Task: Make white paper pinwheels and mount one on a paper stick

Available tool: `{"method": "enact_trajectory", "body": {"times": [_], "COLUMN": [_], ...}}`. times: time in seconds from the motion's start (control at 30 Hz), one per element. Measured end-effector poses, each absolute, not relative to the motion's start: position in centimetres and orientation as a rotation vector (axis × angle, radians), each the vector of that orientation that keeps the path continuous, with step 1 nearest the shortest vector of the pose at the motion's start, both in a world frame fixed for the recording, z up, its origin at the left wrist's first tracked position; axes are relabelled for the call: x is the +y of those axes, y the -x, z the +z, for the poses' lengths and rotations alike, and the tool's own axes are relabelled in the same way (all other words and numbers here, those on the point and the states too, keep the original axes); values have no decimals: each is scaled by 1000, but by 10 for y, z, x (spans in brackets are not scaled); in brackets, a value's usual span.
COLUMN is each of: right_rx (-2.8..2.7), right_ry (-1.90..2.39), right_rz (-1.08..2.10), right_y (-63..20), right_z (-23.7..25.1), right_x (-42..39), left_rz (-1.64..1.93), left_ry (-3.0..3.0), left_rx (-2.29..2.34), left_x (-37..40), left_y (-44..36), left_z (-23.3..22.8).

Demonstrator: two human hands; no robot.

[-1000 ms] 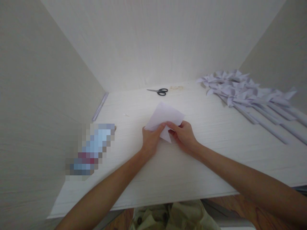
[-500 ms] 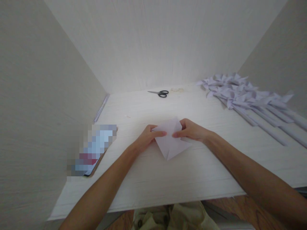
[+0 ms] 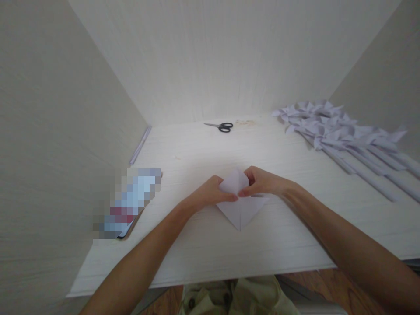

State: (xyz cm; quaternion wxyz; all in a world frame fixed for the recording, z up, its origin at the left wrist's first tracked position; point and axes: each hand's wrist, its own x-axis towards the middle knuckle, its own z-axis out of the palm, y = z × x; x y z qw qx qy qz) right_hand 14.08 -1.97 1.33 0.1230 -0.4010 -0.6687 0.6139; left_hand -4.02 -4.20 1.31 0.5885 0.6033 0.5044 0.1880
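A folded sheet of white paper [image 3: 240,209] lies on the white table [image 3: 269,245] in front of me, one corner pointing toward me. My left hand [image 3: 210,194] pinches its left side with thumb and fingers. My right hand [image 3: 264,183] pinches the right side, and both hands fold the far flap up and over toward me. The fingertips of the two hands nearly meet at the paper's middle.
Black scissors [image 3: 220,127] lie at the back of the table. Several white paper pinwheels on rolled sticks [image 3: 341,133] are piled at the right. A blurred flat object [image 3: 131,203] lies at the left, and a thin strip [image 3: 140,144] runs along the left wall. Walls enclose three sides.
The paper was held up, then laid down and drawn closer to me. Its far flap now lifts and folds over between my fingers.
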Motion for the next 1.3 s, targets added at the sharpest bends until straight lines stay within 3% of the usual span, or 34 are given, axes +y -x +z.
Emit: {"method": "enact_trajectory", "body": {"times": [0.3, 0.47, 0.63, 0.8, 1.3], "right_rx": [-1593, -1150, -1383, -1694, -1437], "right_ry": [1007, 743, 605, 651, 919], "right_rz": [1907, 1651, 1467, 1482, 1486], "right_y": [-140, -140, -148, -149, -128], "right_z": [3, 2, -1, -12, -18], "right_x": [-17, -13, -11, -8, -13], "left_rz": [531, 829, 962, 992, 992], "left_ry": [-1296, -1007, -810, -755, -940], "left_rx": [1169, 1149, 1105, 1053, 1163], "left_x": [-38, -34, -33, -36, -34], "left_y": [41, 39, 38, 37, 35], "left_z": [3, -3, 1, 6, -11]}}
